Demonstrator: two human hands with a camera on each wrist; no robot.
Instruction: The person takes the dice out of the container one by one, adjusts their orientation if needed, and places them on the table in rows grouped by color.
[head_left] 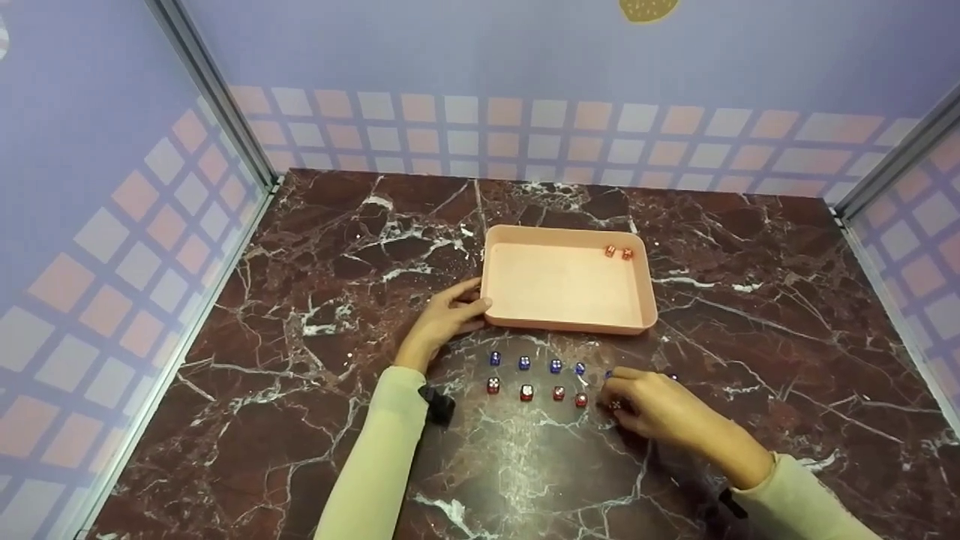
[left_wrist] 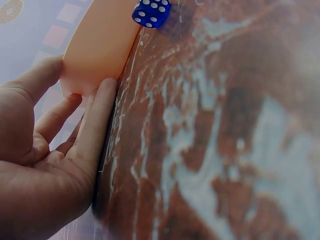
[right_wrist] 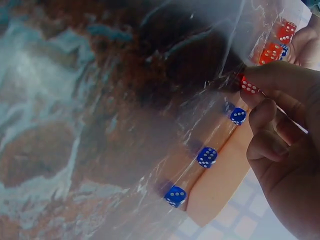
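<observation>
My left hand (head_left: 444, 321) rests at the front left corner of a peach tray (head_left: 570, 325), touching its rim and outer wall with fairly straight fingers. In the left wrist view a blue die (left_wrist: 151, 12) shows near the tray. My right hand (head_left: 651, 403) pinches a red die (right_wrist: 249, 85) between thumb and finger, low at the table, right of a row of red dice (head_left: 559, 392). Behind that row runs a row of blue dice (head_left: 556, 366), partly hidden by the right hand. In the right wrist view, blue dice (right_wrist: 207, 157) stand between that hand and the tray.
Two red dice (head_left: 619, 253) lie in the tray's back right corner. The table (head_left: 360, 315) has a dark red marble pattern. Patterned panels (head_left: 525, 127) border it at the back and both sides.
</observation>
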